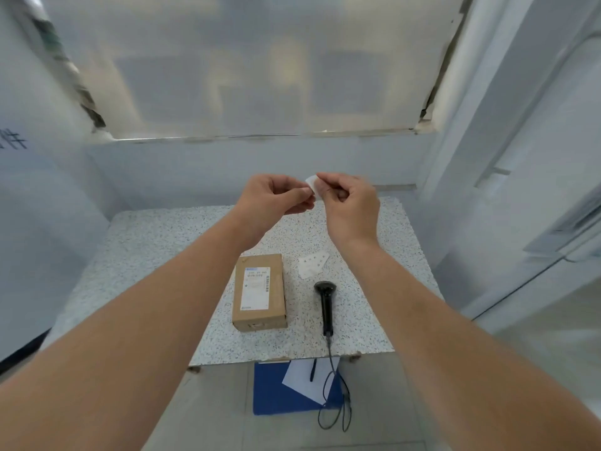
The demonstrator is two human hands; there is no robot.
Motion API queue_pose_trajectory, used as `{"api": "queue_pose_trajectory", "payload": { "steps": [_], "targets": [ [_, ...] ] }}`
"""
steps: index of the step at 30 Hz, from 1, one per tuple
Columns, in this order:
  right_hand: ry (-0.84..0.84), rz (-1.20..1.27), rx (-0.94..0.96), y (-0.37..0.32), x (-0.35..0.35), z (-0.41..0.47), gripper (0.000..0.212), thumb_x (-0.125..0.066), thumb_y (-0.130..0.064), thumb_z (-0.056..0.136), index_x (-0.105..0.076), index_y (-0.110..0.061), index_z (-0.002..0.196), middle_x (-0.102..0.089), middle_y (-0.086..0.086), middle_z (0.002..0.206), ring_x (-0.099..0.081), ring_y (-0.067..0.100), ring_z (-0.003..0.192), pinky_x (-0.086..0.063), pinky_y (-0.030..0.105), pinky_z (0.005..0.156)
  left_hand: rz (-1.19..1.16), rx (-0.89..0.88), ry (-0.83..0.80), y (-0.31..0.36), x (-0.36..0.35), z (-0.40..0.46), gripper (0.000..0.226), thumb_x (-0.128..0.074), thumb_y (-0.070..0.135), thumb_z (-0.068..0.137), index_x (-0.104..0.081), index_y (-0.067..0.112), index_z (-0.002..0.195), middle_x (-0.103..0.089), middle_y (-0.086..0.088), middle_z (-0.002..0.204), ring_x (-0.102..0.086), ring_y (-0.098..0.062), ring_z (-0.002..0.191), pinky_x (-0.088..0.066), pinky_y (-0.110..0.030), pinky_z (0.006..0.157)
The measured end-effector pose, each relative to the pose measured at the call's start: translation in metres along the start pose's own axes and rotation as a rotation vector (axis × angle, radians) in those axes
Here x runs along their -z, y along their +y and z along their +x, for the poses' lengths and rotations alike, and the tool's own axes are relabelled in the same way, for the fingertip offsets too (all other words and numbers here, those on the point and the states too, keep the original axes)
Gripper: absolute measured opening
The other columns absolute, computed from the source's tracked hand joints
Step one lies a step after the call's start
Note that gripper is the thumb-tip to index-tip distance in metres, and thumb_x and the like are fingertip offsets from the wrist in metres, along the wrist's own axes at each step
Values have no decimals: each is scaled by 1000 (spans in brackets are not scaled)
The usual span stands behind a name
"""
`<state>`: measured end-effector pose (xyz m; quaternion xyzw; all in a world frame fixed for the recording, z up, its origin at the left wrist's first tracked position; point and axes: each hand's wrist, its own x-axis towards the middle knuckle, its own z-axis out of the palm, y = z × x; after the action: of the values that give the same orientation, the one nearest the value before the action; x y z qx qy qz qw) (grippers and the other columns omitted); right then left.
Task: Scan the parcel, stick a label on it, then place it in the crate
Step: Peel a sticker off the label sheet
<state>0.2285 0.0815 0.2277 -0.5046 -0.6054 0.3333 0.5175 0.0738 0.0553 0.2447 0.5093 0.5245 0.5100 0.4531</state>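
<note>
A brown cardboard parcel [259,290] with a white printed sticker lies flat on the speckled table [156,242]. To its right rests a black handheld scanner [326,307], cable trailing over the front edge. Held up above the table's far half, my left hand [272,199] and my right hand [349,203] both pinch a small white label [313,184] between fingertips. A white sheet of labels [312,264] lies beyond the scanner.
Below the table's front edge a blue crate [270,392] stands on the floor with white paper [305,377] and a pen in it. White walls close in on the left and right; a frosted window is behind.
</note>
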Motion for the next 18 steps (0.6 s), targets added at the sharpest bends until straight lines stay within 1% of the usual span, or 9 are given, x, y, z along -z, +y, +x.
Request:
{"api": "queue_pose_trajectory", "payload": {
  "steps": [2, 4, 6, 9, 11, 14, 16, 18],
  "targets": [
    [8, -13, 40, -13, -1, -4, 18, -77, -26, 94, -81, -20, 111, -70, 0, 106, -68, 5, 90, -57, 19, 85, -16, -23, -6, 9, 7, -8, 19, -71, 6, 93, -74, -8, 105, -75, -28, 100, -74, -34, 92, -59, -42, 94],
    [21, -35, 91, -24, -4, -8, 19, -77, -24, 94, -80, -19, 111, -68, -1, 104, -66, 3, 89, -53, 10, 81, -17, -44, -8, 16, 15, -14, 20, -74, 8, 91, -74, -7, 104, -75, -27, 99, -74, -38, 95, -59, -43, 94],
    [29, -40, 125, -36, -8, -15, 19, -77, -24, 94, -80, -18, 111, -67, -1, 103, -65, 2, 89, -50, 6, 79, -29, -65, -7, 23, 23, -20, 17, -74, 5, 90, -75, -6, 102, -76, -27, 98, -74, -38, 94, -59, -44, 94],
    [44, -40, 165, -53, -12, -24, 18, -77, -23, 94, -80, -19, 111, -68, 0, 103, -66, 5, 89, -52, 9, 80, -57, -88, -38, 31, 36, -30, 8, -74, 3, 89, -77, 0, 96, -77, -22, 94, -74, -33, 91, -59, -43, 95],
    [60, -34, 185, -63, -13, -31, 18, -78, -23, 94, -80, -19, 111, -68, 1, 102, -67, 5, 88, -53, 10, 80, -73, -102, -66, 36, 44, -35, 6, -74, 4, 89, -77, 2, 94, -78, -19, 92, -75, -30, 90, -59, -43, 95],
    [65, -30, 206, -78, -16, -39, 18, -77, -23, 94, -80, -19, 111, -69, 1, 103, -68, 7, 90, -53, 10, 80, -84, -130, -89, 44, 54, -44, 15, -75, 5, 89, -75, -5, 100, -77, -21, 94, -75, -30, 90, -59, -42, 94],
    [68, -29, 218, -87, -17, -43, 19, -77, -23, 94, -81, -17, 112, -69, 0, 102, -68, 7, 90, -51, 7, 79, -91, -147, -95, 51, 60, -50, 20, -74, 3, 89, -72, -9, 104, -76, -23, 96, -75, -31, 90, -58, -42, 95],
    [75, -42, 236, -95, -18, -47, 19, -78, -22, 94, -81, -17, 112, -69, -1, 102, -67, 6, 89, -49, 5, 78, -100, -154, -110, 57, 66, -55, 20, -73, 2, 90, -71, -11, 105, -75, -25, 97, -74, -32, 91, -58, -43, 96]
  ]
}}
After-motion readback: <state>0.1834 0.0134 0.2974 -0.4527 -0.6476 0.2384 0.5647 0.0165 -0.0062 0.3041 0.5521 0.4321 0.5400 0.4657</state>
